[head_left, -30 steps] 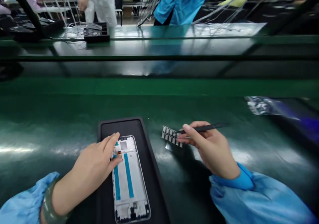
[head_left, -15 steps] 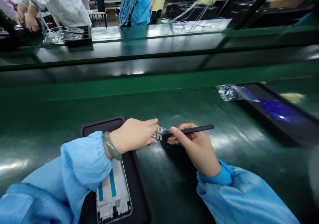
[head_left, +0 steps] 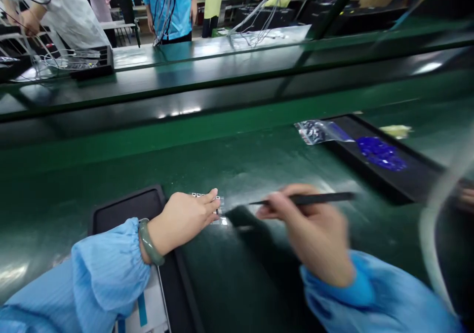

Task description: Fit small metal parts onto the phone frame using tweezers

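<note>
My left hand (head_left: 183, 219) reaches right across the black tray (head_left: 122, 207) and pins a small sheet of silvery parts (head_left: 218, 209) to the green bench, fingers pressed together on it. My right hand (head_left: 313, 231), blurred by motion, is closed round black tweezers (head_left: 292, 200) whose tip points at that sheet. A white phone frame with blue strips (head_left: 148, 313) lies in the tray under my left sleeve, mostly hidden.
A second black tray (head_left: 418, 175) at the right holds a blue film and a clear bag of small parts (head_left: 314, 131). A raised green conveyor shelf (head_left: 222, 71) runs behind. People in blue and white coats stand at the far benches.
My left hand left the phone frame, crossed to the parts sheet and now holds it down. The view swung left, and my right hand with the tweezers drew back slightly.
</note>
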{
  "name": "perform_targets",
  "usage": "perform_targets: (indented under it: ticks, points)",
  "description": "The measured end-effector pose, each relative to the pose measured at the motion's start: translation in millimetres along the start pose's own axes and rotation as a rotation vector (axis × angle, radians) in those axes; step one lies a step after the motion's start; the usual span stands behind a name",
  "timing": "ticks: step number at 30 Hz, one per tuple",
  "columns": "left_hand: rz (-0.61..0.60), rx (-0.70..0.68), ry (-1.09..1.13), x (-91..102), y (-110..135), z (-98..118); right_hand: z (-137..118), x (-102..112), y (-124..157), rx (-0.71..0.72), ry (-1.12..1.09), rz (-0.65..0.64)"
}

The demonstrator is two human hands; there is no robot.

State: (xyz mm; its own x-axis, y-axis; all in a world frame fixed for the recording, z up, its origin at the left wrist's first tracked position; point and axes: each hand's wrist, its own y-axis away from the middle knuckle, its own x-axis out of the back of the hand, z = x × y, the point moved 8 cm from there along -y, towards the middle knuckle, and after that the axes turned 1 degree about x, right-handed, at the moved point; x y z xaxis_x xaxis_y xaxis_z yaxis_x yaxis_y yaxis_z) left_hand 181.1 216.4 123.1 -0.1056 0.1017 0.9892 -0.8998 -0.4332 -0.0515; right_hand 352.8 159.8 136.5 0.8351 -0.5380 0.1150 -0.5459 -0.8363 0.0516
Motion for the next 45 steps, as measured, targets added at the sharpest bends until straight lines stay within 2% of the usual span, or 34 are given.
perform_targets:
  ticks: [2,5,11,17,25,29,32,34,39,45]
  points:
    - [0.023,0.008,0.012,1.8,0.0,-0.3,23.9,-37.4,6.2,-0.095,-0.015,-0.183]
    - [0.04,0.018,0.045,2.6,0.1,-1.0,42.5,-60.5,6.6,-0.181,-0.028,-0.261]
    - [0.033,0.02,0.089,0.9,0.6,-2.0,40.8,-57.9,1.8,-0.18,-0.01,-0.218]
    - [0.004,0.05,0.104,-0.8,1.2,-3.1,40.9,-62.4,0.7,-0.235,-0.075,-0.232]
    - [-0.037,0.167,0.207,-0.1,1.5,-11.3,37.0,-68.3,-3.1,-0.414,-0.364,-0.291]
    - [0.026,0.287,0.561,24.7,10.6,-20.3,16.4,-74.2,2.5,-0.334,-0.417,-0.277]
    - [0.079,0.427,0.897,39.6,26.2,-27.2,0.6,-91.1,12.4,-0.266,-0.425,-0.327]
    - [0.129,0.511,1.018,44.8,39.2,-32.1,-9.3,-104.3,18.6,-0.203,-0.416,-0.367]
    - [0.199,0.602,1.093,48.4,73.0,-44.6,-36.6,-130.1,29.3,0.04,-0.27,-0.433]
    - [0.161,0.671,1.132,49.1,111.8,-58.8,-58.2,-160.3,44.7,0.278,-0.061,-0.535]
